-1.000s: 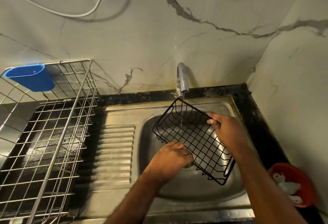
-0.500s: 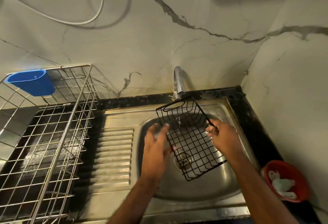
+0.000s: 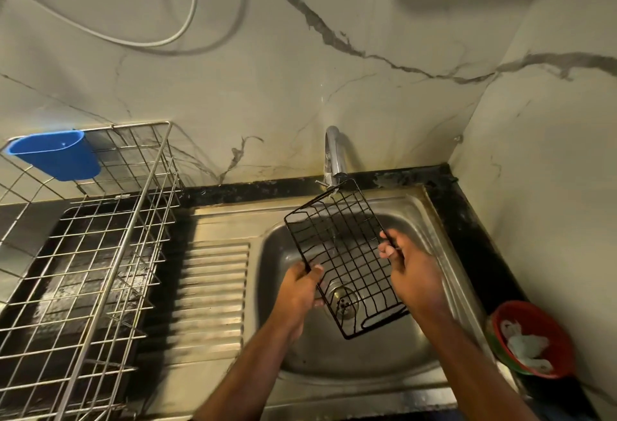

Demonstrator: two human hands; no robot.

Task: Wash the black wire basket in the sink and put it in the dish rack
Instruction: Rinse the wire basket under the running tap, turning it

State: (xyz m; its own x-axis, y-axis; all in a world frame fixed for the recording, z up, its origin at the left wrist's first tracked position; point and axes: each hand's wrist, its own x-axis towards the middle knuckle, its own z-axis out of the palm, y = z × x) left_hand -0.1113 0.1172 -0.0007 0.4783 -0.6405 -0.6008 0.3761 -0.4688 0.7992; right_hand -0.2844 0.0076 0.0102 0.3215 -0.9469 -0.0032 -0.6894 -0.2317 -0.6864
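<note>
left hand (image 3: 298,290) now gripping basket (image 3: 345,255) left rim | right hand (image 3: 409,268) pinches right rim | over sink (image 3: 444,237)

Both hands hold the black wire basket (image 3: 344,253) tilted over the steel sink (image 3: 444,240), its far end under the tap (image 3: 335,156). The left hand (image 3: 298,290) grips the left rim, the right hand (image 3: 412,273) pinches the right rim. The dish rack (image 3: 86,253) stands at the left with a blue cup (image 3: 56,158).
</note>
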